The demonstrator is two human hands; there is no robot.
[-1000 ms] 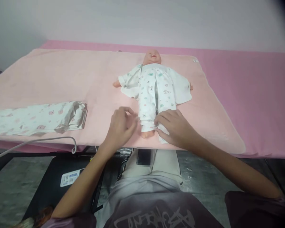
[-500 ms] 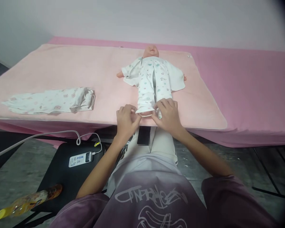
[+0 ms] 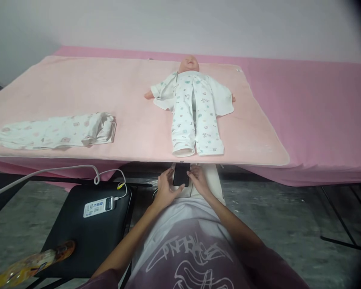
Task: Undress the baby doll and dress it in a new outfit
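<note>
On my lap, just below the table edge, lies a black smartphone (image 3: 181, 175). My left hand (image 3: 166, 188) holds it by its left side, with the thumb along the bottom edge. The fingertips of my right hand (image 3: 199, 179) grip its right edge. Beyond the phone, a baby doll (image 3: 189, 64) lies on its back, arms spread in a white printed top (image 3: 224, 96). White printed baby trousers (image 3: 183, 116) lie over the doll's front. Their left leg end gapes in a round opening, while the right leg end lies flat.
A folded white printed cloth (image 3: 54, 130) rests on the left of the pale pink mat (image 3: 132, 100). A black stool (image 3: 87, 241) at lower left bears a power bank (image 3: 98, 206) with a white cable (image 3: 63, 168) and a yellow-capped bottle (image 3: 33, 265).
Both my hands have let go of the trouser leg end and come down to the phone on my lap. The trouser legs now lie flat and extended on the mat.
</note>
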